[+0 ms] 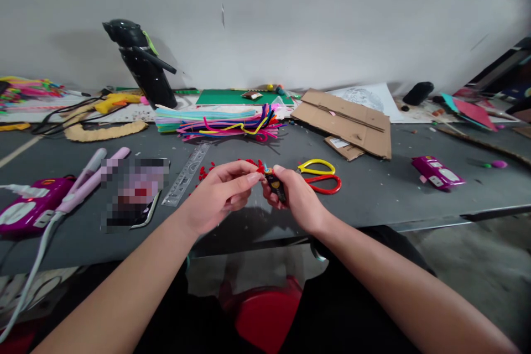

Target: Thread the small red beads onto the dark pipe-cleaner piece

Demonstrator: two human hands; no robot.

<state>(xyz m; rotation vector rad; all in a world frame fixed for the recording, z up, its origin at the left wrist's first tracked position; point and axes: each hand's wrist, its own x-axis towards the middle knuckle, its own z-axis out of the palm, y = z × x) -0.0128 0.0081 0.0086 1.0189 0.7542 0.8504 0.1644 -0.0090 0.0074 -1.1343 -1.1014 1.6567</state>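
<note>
Two-handed heating of a small part at the near side of the bench [367, 191], with clock positions taken from the lighter and twelve towards the wall [265, 22]. The left hand [219, 191] has its grip closed to a fine pinch, thumb against fingertip, on a small red piece [261, 169]; the piece lies between the two hands, above the bench and just beside the lighter's top. The right hand [301, 196] has its grip wrapped round a dark lighter [276, 187], thumb at the upper end, where a bluish flame [266, 166] appears to show. The step in hand is judged to be brief heating of the piece's edge or tip; whether it has softened cannot be told. The next move would call for a steady left pinch, small turns of the piece and fingertips clear of the flame. Loose red pieces [203, 170] lie at about ten o'clock, beyond the left hand; a clear ruler [185, 177] lies at nine, scissors [327, 177] with one yellow and one red handle near three, a bundle of coloured stems [232, 126] at eleven, and folded cardboard [352, 124] at two
</note>
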